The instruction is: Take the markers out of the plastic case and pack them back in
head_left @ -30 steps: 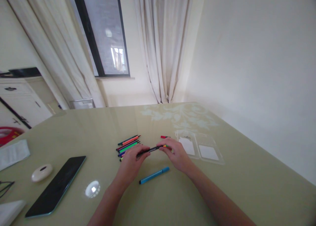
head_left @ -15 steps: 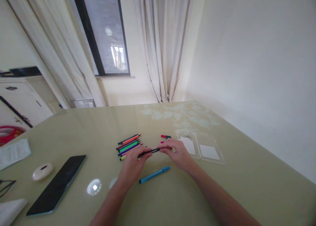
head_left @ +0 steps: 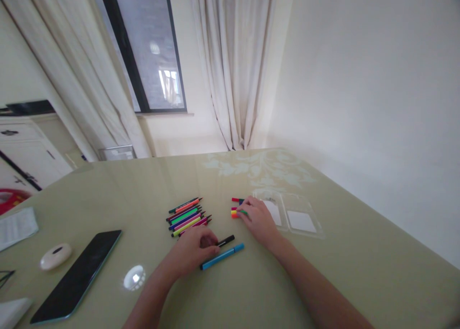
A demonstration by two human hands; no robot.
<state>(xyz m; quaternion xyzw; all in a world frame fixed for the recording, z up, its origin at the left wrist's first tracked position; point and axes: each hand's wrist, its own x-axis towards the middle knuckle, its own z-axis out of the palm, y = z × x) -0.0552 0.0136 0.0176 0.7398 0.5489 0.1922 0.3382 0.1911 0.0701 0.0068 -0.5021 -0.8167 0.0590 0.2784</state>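
My left hand (head_left: pixel 196 247) is curled with thumb and fingertips on a black marker (head_left: pixel 226 240), low over the table. Just in front of that marker lies a capped blue marker (head_left: pixel 223 257). Past my left fingers, several uncapped markers (head_left: pixel 187 216) lie side by side, tips to the right, in green, orange, purple, pink and yellow. My right hand (head_left: pixel 258 219) is bent over a group of small coloured marker caps (head_left: pixel 234 214), its fingertips closed at a green cap (head_left: pixel 245 212). The fingers partly hide the caps.
An opened clear plastic case (head_left: pixel 285 218) with white inserts lies right of my right hand. At the left are a dark phone (head_left: pixel 79 276), a white oval case (head_left: pixel 55 256) and a folded pale cloth (head_left: pixel 16 228). A wall borders the table's right side.
Both hands held the black marker; now only my left hand is on it, lower and beside the blue marker. My right hand has let go and moved to the caps.
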